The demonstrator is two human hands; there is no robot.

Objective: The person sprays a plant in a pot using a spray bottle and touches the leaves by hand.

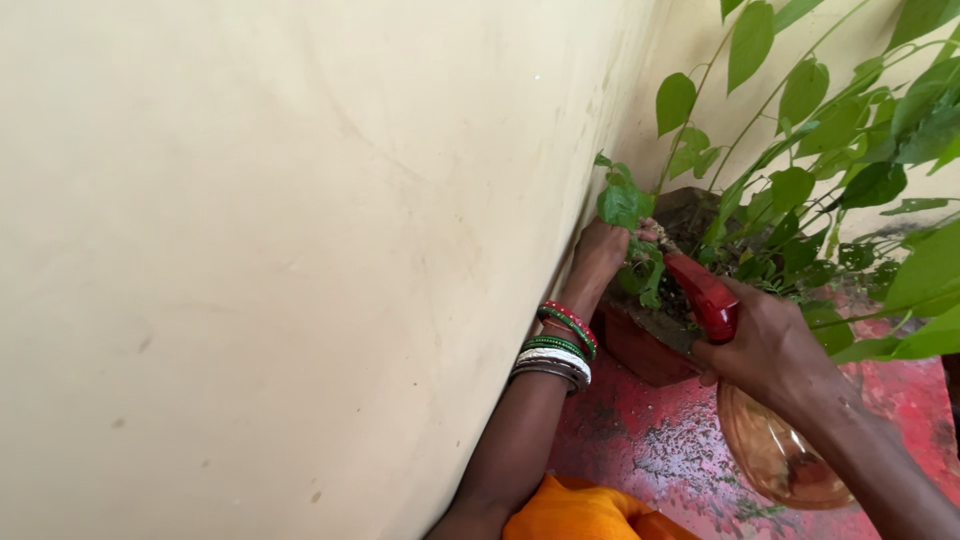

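The spray bottle (745, 380) sits in the right hand (765, 350), low and right of centre. Its red head (703, 293) points up and left toward the plant, and its clear amber body (780, 450) hangs below the wrist over the floor. The fingers are wrapped round the neck, pressed together on it; I cannot tell whether the trigger is squeezed.

The nozzle ends close to the left hand (600, 255), which reaches into the pot (640, 345) right against the wall. That hand is closed among the small leaves (625, 205) at the near edge of the plant, seemingly pinching a stem, though the foliage hides the fingertips. A stack of bangles (560, 345), red, green and white, rings the left wrist.

The pot is a dark reddish-brown box holding damp soil, tucked into the corner. From it a plant (820, 130) with long thin stems and broad heart-shaped leaves spreads up and to the right, some leaves hanging over the right arm.

A cream wall (280, 260) fills the whole left half of the view, smudged in places. The floor (650, 440) beneath is red, blotched with dark grime. A fold of orange cloth (580, 510) shows at the bottom edge, between the two arms.
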